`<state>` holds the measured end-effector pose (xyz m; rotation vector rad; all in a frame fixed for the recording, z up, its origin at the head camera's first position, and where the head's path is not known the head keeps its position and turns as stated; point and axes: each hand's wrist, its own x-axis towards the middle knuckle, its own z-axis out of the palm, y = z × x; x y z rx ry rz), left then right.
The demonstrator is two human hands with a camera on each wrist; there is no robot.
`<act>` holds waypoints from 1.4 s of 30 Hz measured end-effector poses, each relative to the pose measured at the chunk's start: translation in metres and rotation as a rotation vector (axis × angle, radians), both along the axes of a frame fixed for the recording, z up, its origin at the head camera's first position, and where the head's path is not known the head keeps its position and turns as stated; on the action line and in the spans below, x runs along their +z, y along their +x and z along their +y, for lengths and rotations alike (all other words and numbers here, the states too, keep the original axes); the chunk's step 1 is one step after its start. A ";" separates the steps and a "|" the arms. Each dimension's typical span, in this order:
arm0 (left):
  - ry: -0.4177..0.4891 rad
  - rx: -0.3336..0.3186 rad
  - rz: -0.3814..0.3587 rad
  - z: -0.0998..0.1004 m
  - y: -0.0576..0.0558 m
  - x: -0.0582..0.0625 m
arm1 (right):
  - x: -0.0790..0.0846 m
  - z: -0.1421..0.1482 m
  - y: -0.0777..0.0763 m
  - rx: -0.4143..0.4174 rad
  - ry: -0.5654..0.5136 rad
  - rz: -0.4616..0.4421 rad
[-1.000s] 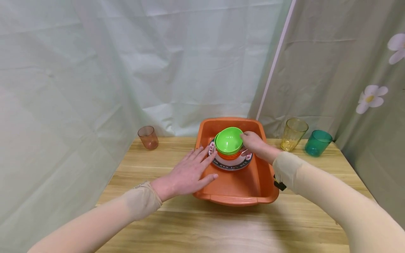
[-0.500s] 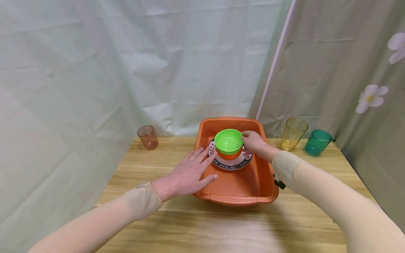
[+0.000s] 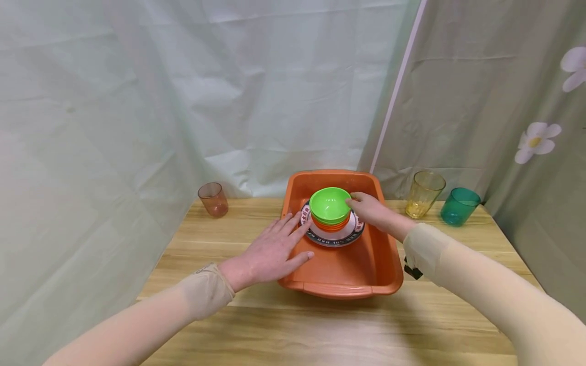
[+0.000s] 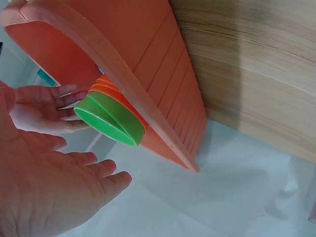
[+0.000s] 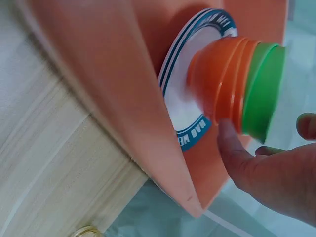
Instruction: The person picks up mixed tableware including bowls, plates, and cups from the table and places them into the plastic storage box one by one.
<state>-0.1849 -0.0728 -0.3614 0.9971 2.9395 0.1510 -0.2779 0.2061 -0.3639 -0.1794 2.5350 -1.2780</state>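
Note:
A stack of bowls stands on a patterned white plate [image 3: 335,242] inside an orange plastic basin [image 3: 348,269]. Two green bowls [image 3: 329,204] are nested on top of several orange bowls [image 3: 330,227]. My right hand [image 3: 372,210] is at the stack's right side. In the right wrist view, a finger [image 5: 234,153] reaches up to the orange bowls while the thumb [image 5: 307,126] stands apart from the green ones. My left hand [image 3: 273,251] is spread flat, palm down, over the basin's left rim; the left wrist view shows it holding nothing, fingers apart from the bowls.
A pinkish glass [image 3: 213,200] stands at the table's back left. Toward the back right are a yellow glass [image 3: 425,194] and a teal glass [image 3: 460,207]. Pale curtains [image 3: 293,91] hang behind and beside the wooden table [image 3: 274,330].
The top green bowl, earlier tilted and pinched by my right hand, now sits level in the stack. My right fingers have let go of its rim. My left hand has hardly moved.

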 end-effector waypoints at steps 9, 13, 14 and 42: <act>0.037 0.025 0.009 -0.004 -0.006 -0.002 | 0.010 0.019 0.036 0.175 0.203 0.299; 0.048 0.038 0.009 -0.007 -0.008 -0.003 | 0.006 0.029 0.054 0.185 0.321 0.393; 0.053 0.041 0.007 -0.008 -0.009 -0.003 | 0.004 0.031 0.059 0.186 0.347 0.408; 0.063 0.080 0.045 -0.022 -0.003 -0.018 | -0.030 0.073 0.128 0.208 0.628 0.606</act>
